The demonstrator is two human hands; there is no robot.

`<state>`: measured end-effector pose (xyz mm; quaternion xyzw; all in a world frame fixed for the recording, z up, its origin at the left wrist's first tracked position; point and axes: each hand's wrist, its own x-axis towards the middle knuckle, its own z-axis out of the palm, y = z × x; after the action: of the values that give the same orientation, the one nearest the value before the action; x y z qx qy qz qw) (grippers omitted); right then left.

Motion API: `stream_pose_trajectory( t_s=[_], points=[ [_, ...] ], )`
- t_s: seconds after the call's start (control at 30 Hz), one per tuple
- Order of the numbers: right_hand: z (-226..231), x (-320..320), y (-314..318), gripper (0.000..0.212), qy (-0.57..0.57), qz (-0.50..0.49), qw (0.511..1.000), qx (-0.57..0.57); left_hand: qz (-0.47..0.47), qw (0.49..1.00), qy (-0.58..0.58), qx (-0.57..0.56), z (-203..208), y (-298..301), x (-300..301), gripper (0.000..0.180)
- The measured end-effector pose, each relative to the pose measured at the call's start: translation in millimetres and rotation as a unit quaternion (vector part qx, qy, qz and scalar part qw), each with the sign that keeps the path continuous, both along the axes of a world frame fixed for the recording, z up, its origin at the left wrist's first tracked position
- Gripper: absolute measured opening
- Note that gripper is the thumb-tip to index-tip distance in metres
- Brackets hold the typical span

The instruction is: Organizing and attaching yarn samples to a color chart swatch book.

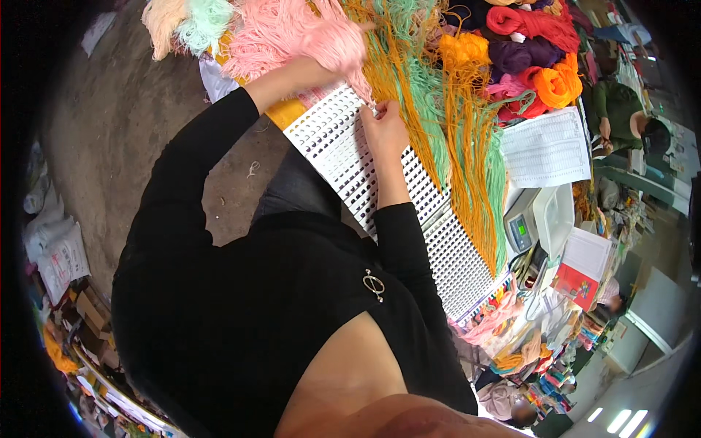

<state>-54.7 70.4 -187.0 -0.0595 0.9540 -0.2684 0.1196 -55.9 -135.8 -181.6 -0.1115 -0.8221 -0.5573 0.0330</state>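
Note:
Pink thread (266, 33) lies in a loose heap at the far end of the table. My left hand (320, 71) reaches into it; motion blur and the strands hide its fingers. Nearer, my right hand (387, 135) is closed, thumb and fingertips pinching the lower end of the pink strands. It rests over white cards (328, 139) with rows of dark holes, laid along the table's left edge. Long orange threads (467, 212) and mint-green threads (431, 109) stretch beside the cards, just right of my right hand.
Bundles of red yarn (533, 28), orange yarn (558, 84) and other colours pile up at the back right. A printed sheet (546, 148), a digital scale (520, 232) with a white tray (553, 219) and a red booklet (577, 285) lie right. Another person (621, 109) sits beyond.

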Motion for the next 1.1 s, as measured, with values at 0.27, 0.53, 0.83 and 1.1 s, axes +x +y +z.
stream_pose_trajectory(
  t_s=[0.27,0.53,0.83,1.1],
  points=[
    [-3.2,0.7,2.6,0.039,0.035,-0.007,0.999,0.013,-0.032,0.968,0.19,-0.162,-121.4,34.9,-43.5,0.041],
    [-2.0,3.7,-0.4,0.04,0.051,0.016,0.998,0.014,0.083,0.815,-0.079,-0.568,28.4,-4.7,-72.3,0.024],
    [-4.6,6.0,4.0,0.037,0.037,0.0,0.996,-0.084,0.131,0.928,-0.343,0.064,55.3,-0.7,-27.0,0.036],
    [57.4,18.3,-0.7,0.013,-0.026,-0.039,0.84,-0.541,-0.117,0.791,-0.317,0.51,52.8,72.5,2.7,0.04]
  ],
)
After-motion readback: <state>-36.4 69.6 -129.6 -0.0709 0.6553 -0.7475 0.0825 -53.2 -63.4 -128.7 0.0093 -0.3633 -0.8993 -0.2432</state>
